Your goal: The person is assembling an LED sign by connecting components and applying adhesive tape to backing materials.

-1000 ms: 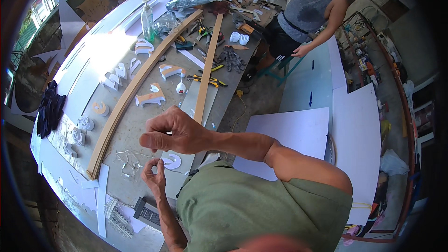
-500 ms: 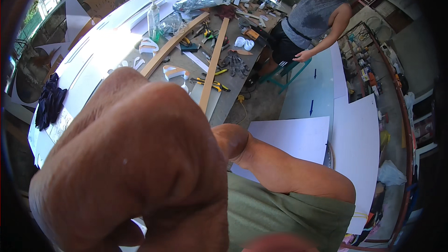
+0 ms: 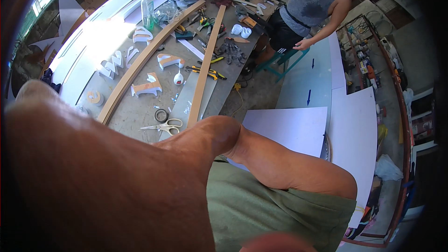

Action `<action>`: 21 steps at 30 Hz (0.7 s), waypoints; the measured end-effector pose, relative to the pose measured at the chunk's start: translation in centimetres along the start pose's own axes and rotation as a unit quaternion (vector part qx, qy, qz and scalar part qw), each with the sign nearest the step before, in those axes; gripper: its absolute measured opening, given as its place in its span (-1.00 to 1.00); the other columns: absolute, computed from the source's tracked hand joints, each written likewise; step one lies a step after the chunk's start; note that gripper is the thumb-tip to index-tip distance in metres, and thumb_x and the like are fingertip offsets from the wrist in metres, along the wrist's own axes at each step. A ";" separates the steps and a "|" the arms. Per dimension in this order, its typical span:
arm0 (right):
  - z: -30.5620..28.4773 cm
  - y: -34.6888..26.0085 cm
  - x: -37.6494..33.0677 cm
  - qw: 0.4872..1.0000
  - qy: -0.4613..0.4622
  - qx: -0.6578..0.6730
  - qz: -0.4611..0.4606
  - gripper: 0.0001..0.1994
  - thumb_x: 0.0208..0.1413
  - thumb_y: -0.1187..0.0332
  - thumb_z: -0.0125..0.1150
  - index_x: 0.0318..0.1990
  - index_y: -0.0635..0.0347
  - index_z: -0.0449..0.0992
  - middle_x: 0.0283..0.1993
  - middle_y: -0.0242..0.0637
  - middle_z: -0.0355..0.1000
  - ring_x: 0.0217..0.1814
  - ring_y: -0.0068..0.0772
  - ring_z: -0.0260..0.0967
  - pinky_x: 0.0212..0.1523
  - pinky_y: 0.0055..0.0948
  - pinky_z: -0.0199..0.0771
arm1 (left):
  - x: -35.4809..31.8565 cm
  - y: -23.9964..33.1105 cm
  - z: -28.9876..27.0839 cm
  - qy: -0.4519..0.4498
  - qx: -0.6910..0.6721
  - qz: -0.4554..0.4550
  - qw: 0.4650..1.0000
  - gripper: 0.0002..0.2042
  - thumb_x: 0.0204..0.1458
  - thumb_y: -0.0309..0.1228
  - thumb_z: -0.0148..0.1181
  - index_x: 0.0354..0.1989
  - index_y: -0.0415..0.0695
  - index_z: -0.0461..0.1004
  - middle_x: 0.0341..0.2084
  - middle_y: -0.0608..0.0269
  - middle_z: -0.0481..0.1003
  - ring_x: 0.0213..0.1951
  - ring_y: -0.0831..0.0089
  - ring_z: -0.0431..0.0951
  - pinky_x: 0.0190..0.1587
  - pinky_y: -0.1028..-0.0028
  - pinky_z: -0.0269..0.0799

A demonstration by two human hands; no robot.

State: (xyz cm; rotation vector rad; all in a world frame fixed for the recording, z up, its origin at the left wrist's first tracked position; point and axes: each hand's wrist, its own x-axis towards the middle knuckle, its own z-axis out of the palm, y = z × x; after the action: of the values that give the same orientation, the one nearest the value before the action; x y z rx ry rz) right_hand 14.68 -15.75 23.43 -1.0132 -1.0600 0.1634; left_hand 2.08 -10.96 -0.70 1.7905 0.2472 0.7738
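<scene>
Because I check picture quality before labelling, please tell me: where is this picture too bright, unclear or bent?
In the head view, glare washes out part of the white sheet at upper left; head view again: the right forearm, close to the lens, looks dim and soft; head view: straight edges bow and side rims fall dark, but the scissors look fairly clear.

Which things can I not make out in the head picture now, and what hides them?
Head view:
Bare right hand: fingers hidden by its own blurred bulk or the edge.
Left hand: unseen, perhaps behind the bare right arm.
Stacked long brown strips: near end hidden by that arm.
Crumpled dark cloth: partly behind that arm.
Co-worker in grey sleeveless top: head cut by upper edge.
</scene>
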 end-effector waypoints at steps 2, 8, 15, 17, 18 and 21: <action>0.2 0.3 0.0 1.000 -0.007 0.000 0.005 -0.50 0.21 0.16 0.34 -0.67 0.24 0.33 -0.74 -0.33 0.18 -0.74 -0.45 0.11 -0.65 -0.32 0.04 | -0.6 0.8 0.7 -0.001 -0.009 -0.009 1.000 -0.80 0.16 -0.44 0.29 -0.16 -0.35 0.56 -0.46 0.29 0.55 -0.40 0.63 0.48 -0.26 0.61 0.36; 1.1 0.6 -0.4 0.999 -0.027 0.010 0.020 -0.50 0.21 0.15 0.34 -0.67 0.24 0.33 -0.74 -0.33 0.18 -0.74 -0.44 0.10 -0.65 -0.32 0.04 | 2.0 -0.2 1.6 -0.003 -0.023 -0.038 0.999 -0.81 0.15 -0.45 0.29 -0.17 -0.35 0.56 -0.44 0.28 0.56 -0.38 0.63 0.49 -0.25 0.61 0.36; 1.0 0.5 -1.4 0.999 -0.031 -0.006 0.039 -0.50 0.21 0.15 0.35 -0.68 0.25 0.34 -0.74 -0.32 0.17 -0.74 -0.43 0.10 -0.65 -0.31 0.04 | 5.4 4.2 11.1 -0.031 -0.061 -0.069 0.995 -0.82 0.15 -0.46 0.28 -0.18 -0.34 0.57 -0.42 0.26 0.58 -0.37 0.62 0.50 -0.24 0.62 0.36; 0.9 1.6 -1.0 0.996 -0.061 0.027 0.054 -0.50 0.21 0.15 0.35 -0.68 0.25 0.34 -0.74 -0.32 0.17 -0.74 -0.43 0.10 -0.65 -0.31 0.04 | 2.6 -3.2 -2.0 0.001 -0.050 -0.092 0.994 -0.83 0.15 -0.47 0.28 -0.18 -0.33 0.57 -0.41 0.25 0.58 -0.36 0.62 0.51 -0.24 0.62 0.36; 1.2 1.0 -0.5 0.996 -0.064 0.015 0.052 -0.50 0.20 0.15 0.35 -0.68 0.25 0.34 -0.74 -0.32 0.17 -0.74 -0.43 0.10 -0.65 -0.31 0.04 | 1.8 -5.5 -5.9 -0.005 -0.063 -0.090 0.994 -0.83 0.15 -0.47 0.28 -0.18 -0.33 0.57 -0.41 0.25 0.58 -0.36 0.62 0.51 -0.24 0.62 0.36; -0.7 5.4 -8.5 0.968 -0.062 -0.209 0.123 -0.63 0.16 0.22 0.32 -0.57 0.30 0.49 -0.65 -0.06 0.31 -0.65 -0.12 0.29 -0.56 -0.22 0.20 | 3.8 -6.0 -5.0 -0.019 -0.083 -0.078 0.993 -0.83 0.15 -0.47 0.28 -0.18 -0.33 0.57 -0.40 0.24 0.58 -0.36 0.62 0.51 -0.24 0.62 0.36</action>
State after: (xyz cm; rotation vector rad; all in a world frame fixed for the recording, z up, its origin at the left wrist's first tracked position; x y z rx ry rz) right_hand 12.62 -17.88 13.78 -1.5350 -1.1051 0.2117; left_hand 3.18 -2.93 -3.90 1.6069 0.2851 0.6304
